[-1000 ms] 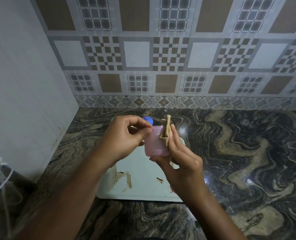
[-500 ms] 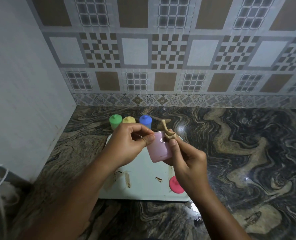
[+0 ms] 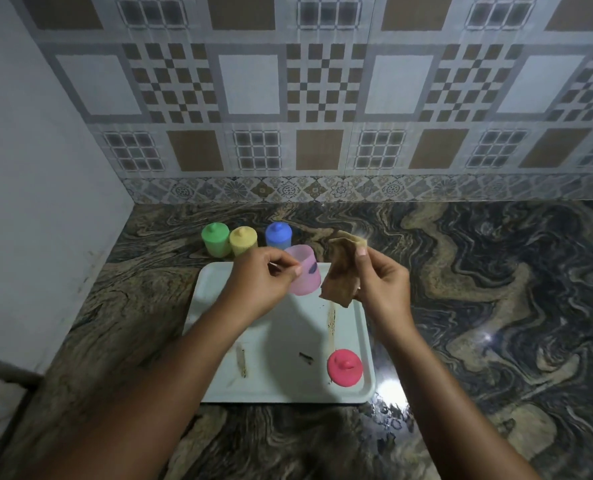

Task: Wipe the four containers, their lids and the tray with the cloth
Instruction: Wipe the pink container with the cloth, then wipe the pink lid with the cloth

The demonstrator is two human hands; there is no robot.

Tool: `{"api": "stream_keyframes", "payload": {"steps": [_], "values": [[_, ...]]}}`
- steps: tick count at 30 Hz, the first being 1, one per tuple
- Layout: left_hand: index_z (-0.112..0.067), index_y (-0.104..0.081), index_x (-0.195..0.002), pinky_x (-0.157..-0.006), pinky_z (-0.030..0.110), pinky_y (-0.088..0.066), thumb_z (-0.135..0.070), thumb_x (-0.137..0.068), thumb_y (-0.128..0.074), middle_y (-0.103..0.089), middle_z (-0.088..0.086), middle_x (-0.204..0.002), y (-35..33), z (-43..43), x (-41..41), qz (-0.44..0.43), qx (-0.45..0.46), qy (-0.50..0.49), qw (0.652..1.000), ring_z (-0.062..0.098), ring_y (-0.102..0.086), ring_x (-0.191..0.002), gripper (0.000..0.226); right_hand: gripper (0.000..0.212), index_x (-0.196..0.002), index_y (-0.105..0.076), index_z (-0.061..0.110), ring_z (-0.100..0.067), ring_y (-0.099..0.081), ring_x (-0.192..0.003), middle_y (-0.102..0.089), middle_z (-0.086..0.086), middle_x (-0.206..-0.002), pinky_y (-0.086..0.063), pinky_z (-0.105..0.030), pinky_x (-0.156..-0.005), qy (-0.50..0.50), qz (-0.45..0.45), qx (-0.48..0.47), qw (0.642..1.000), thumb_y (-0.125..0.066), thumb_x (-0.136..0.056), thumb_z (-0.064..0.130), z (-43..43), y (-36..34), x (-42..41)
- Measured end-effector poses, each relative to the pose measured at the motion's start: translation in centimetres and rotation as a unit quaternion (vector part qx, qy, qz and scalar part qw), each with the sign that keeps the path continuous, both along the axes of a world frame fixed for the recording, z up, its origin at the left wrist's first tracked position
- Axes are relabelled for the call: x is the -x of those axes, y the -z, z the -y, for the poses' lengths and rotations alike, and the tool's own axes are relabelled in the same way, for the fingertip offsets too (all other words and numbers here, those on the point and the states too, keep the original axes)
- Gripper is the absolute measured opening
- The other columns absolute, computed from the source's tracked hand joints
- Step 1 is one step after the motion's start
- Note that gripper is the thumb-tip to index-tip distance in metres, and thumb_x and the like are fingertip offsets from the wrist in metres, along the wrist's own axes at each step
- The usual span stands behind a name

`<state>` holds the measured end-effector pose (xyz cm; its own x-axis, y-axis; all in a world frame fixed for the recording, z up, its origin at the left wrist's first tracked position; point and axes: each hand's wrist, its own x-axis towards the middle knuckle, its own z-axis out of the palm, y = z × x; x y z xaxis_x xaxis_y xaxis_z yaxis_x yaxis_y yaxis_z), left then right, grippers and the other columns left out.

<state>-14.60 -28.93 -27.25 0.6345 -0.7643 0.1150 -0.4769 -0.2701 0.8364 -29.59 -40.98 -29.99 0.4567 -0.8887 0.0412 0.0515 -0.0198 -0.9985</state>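
Note:
My left hand (image 3: 262, 284) holds an open pink container (image 3: 303, 274) above the far end of the white tray (image 3: 215, 344). My right hand (image 3: 381, 282) grips a crumpled brown cloth (image 3: 340, 271) just right of the container, apart from it. The pink lid (image 3: 344, 367) lies on the tray's near right corner. Three lidded containers stand in a row on the counter behind the tray: green (image 3: 215, 239), yellow (image 3: 243, 241) and blue (image 3: 278, 235). The tray carries brown streaks and a dark smudge.
The dark marbled counter (image 3: 478, 306) spreads wide to the right of the tray. A plain white wall (image 3: 38, 188) closes the left side and a patterned tile wall (image 3: 323, 98) stands behind. Something pale sits at the lower left edge.
The cloth has come out of the pink container and now hangs in my right hand beside it. My hands have moved apart, the left keeping the container.

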Motion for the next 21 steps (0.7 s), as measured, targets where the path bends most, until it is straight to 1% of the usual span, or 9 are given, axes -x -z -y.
{"api": "stream_keyframes", "payload": {"steps": [1, 3, 6, 9, 11, 13, 16, 18, 21], "values": [[-0.019, -0.078, -0.083, -0.071, 0.018, -0.053, -0.017, -0.082, -0.076, -0.075, -0.006, -0.081, 0.8, 1.1, 0.0, 0.009, -0.008, -0.001, 1.0, 0.005, -0.067, -0.072, 0.003, 0.038, -0.094, -0.074, 0.002, -0.015, -0.06, -0.064, -0.069, -0.009, -0.071, -0.055, -0.045, -0.056, 0.005, -0.018, 0.012, 1.0, -0.055, -0.105, 0.033, 0.5, 0.6, -0.4], [-0.015, -0.079, -0.086, -0.072, 0.021, -0.053, -0.017, -0.083, -0.075, -0.076, -0.003, -0.083, 2.3, 3.1, -0.2, 0.033, -0.022, -0.009, 0.999, 0.008, -0.068, -0.073, 0.006, 0.044, -0.08, -0.066, -0.005, -0.018, -0.059, -0.048, -0.066, -0.019, -0.058, -0.047, -0.034, -0.048, 0.016, -0.038, 0.02, 0.999, -0.053, -0.106, 0.028, 1.6, 1.6, -1.4], [-0.011, -0.079, -0.086, -0.07, 0.019, -0.049, -0.012, -0.083, -0.07, -0.077, 0.002, -0.083, 4.2, 6.1, -1.0, 0.069, -0.038, -0.018, 0.997, 0.013, -0.069, -0.075, 0.01, 0.046, -0.073, -0.064, 0.002, -0.025, -0.061, -0.045, -0.065, -0.025, -0.057, -0.048, -0.034, -0.049, 0.022, -0.054, 0.006, 0.998, -0.053, -0.105, 0.033, 3.2, 2.8, -3.0], [-0.009, -0.078, -0.079, -0.072, 0.026, -0.054, -0.012, -0.083, -0.065, -0.076, 0.007, -0.079, 5.9, 8.9, -2.4, 0.091, -0.076, -0.016, 0.993, 0.02, -0.07, -0.076, 0.015, 0.047, -0.077, -0.071, 0.011, -0.017, -0.058, -0.057, -0.069, -0.013, -0.063, -0.053, -0.039, -0.058, 0.044, -0.09, -0.001, 0.995, -0.053, -0.093, 0.051, 5.0, 4.3, -4.6], [-0.009, -0.074, -0.07, -0.07, 0.034, -0.054, -0.013, -0.083, -0.061, -0.072, 0.01, -0.074, 7.1, 10.5, -3.3, 0.109, -0.101, -0.018, 0.989, 0.026, -0.067, -0.074, 0.019, 0.044, -0.081, -0.075, 0.018, -0.016, -0.056, -0.062, -0.069, -0.01, -0.065, -0.055, -0.043, -0.06, 0.056, -0.099, -0.007, 0.993, -0.053, -0.089, 0.056, 6.3, 5.3, -5.5], [-0.011, -0.073, -0.071, -0.067, 0.033, -0.051, -0.015, -0.085, -0.059, -0.069, 0.013, -0.078, 7.9, 11.7, -3.9, 0.121, -0.13, -0.015, 0.984, 0.03, -0.064, -0.077, 0.02, 0.039, -0.083, -0.076, 0.02, -0.014, -0.054, -0.065, -0.068, -0.005, -0.066, -0.054, -0.042, -0.059, 0.071, -0.102, -0.016, 0.992, -0.055, -0.092, 0.052, 6.8, 5.6, -5.9], [-0.007, -0.075, -0.087, -0.069, 0.03, -0.045, -0.019, -0.089, -0.058, -0.07, 0.011, -0.086, 9.1, 13.3, -4.4, 0.104, -0.158, -0.013, 0.982, 0.027, -0.066, -0.084, 0.021, 0.032, -0.081, -0.077, 0.018, -0.007, -0.054, -0.068, -0.069, 0.004, -0.071, -0.048, -0.029, -0.063, 0.082, -0.096, -0.022, 0.992, -0.057, -0.1, 0.035, 7.4, 6.3, -6.2], [-0.007, -0.074, -0.097, -0.071, 0.03, -0.046, -0.022, -0.091, -0.057, -0.072, 0.011, -0.092, 9.6, 13.9, -4.6, 0.107, -0.171, -0.017, 0.979, 0.027, -0.067, -0.088, 0.024, 0.031, -0.084, -0.077, 0.019, -0.006, -0.057, -0.07, -0.072, 0.006, -0.073, -0.049, -0.028, -0.065, 0.082, -0.099, -0.022, 0.991, -0.057, -0.101, 0.034, 7.5, 6.9, -6.3], [-0.004, -0.072, -0.088, -0.07, 0.03, -0.045, -0.016, -0.092, -0.058, -0.07, 0.015, -0.09, 9.6, 14.4, -4.6, 0.114, -0.176, 0.011, 0.978, 0.031, -0.064, -0.086, 0.019, 0.031, -0.084, -0.077, 0.017, -0.004, -0.056, -0.072, -0.07, 0.01, -0.073, -0.048, -0.028, -0.066, 0.078, -0.104, -0.024, 0.991, -0.057, -0.101, 0.033, 7.6, 7.7, -6.4]]}}
